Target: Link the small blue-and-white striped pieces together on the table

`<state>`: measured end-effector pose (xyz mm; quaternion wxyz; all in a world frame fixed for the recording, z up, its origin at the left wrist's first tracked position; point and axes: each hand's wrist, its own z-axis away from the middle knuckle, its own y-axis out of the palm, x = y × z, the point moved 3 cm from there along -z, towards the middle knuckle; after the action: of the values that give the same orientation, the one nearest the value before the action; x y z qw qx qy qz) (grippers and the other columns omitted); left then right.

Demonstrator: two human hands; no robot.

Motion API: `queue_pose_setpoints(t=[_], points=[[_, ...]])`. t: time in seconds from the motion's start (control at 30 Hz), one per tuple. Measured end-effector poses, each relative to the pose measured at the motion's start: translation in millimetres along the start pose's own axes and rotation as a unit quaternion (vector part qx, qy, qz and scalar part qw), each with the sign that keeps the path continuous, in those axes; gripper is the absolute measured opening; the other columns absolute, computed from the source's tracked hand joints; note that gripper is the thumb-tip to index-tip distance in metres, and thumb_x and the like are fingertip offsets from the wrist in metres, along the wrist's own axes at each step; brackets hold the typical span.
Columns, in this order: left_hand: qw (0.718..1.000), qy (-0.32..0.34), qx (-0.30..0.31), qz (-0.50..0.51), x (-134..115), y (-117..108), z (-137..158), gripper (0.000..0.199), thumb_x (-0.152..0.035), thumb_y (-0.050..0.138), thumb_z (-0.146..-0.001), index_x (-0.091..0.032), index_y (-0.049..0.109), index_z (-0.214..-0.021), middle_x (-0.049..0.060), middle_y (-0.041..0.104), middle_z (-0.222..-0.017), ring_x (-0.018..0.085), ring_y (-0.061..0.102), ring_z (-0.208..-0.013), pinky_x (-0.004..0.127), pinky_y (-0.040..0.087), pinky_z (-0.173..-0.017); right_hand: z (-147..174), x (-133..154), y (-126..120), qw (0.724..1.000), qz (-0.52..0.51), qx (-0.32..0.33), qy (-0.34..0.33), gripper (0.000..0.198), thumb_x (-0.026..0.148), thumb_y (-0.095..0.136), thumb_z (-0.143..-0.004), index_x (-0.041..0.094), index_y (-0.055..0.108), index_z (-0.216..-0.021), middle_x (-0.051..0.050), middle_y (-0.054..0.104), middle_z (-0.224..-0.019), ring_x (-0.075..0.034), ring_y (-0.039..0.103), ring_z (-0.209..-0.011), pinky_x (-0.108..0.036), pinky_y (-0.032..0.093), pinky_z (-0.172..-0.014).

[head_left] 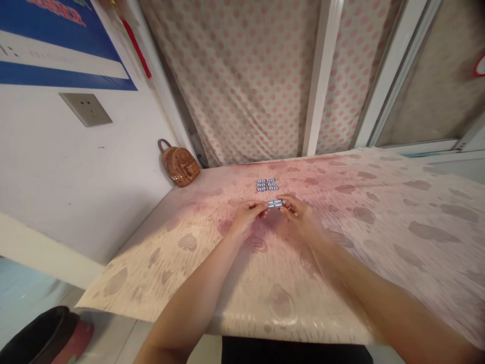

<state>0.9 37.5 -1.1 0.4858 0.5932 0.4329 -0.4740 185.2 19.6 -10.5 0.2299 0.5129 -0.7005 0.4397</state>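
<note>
Between my two hands, a small flat piece, white with blue edging and blue lines (276,203), is held just above the table. My left hand (248,212) pinches its left end between thumb and fingers. At the right end, my right hand (297,210) grips it the same way. Just beyond my fingers, several similar blue-and-white pieces (267,185) lie in short rows on the tablecloth. They are too small for me to tell their exact kind.
A patterned tablecloth (280,298) covers the table. At its far left corner a small brown backpack-shaped bag (182,166) leans by the wall. Behind hangs a dotted curtain (246,81). A wall socket (86,109) is at left, and a dark bin (41,336) stands on the floor below.
</note>
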Motion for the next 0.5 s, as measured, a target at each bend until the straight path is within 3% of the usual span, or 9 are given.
queue_pose_setpoints(t=[0.3, 0.5], points=[[1.0, 0.008, 0.005, 0.006, 2.7, 1.1, 0.6, 0.03, -0.039, 0.085, -0.066, -0.012, 0.077, -0.076, 0.006, 0.069, -0.072, 0.012, 0.057, -0.063, 0.027, 0.042, -0.065, -0.4, -5.1, 2.2, 0.999, -0.033, -0.002, 0.013, 0.034, 0.034, 0.058, -0.094, 0.026, 0.06, -0.126, -0.001, 0.064, -0.085, -0.018, 0.063, -0.069, -0.029, 0.048, -0.059], [1.0, 0.009, 0.011, -0.007, -0.6, 2.8, 0.5, 0.034, -0.043, 0.086, -0.063, -0.012, 0.075, -0.071, 0.005, 0.067, -0.067, 0.012, 0.055, -0.06, 0.027, 0.041, -0.063, 1.3, -1.3, 1.5, 0.999, -0.033, -0.006, 0.022, 0.011, 0.034, 0.056, -0.096, 0.024, 0.058, -0.098, 0.001, 0.062, -0.08, -0.015, 0.058, -0.061, -0.028, 0.044, -0.059]])
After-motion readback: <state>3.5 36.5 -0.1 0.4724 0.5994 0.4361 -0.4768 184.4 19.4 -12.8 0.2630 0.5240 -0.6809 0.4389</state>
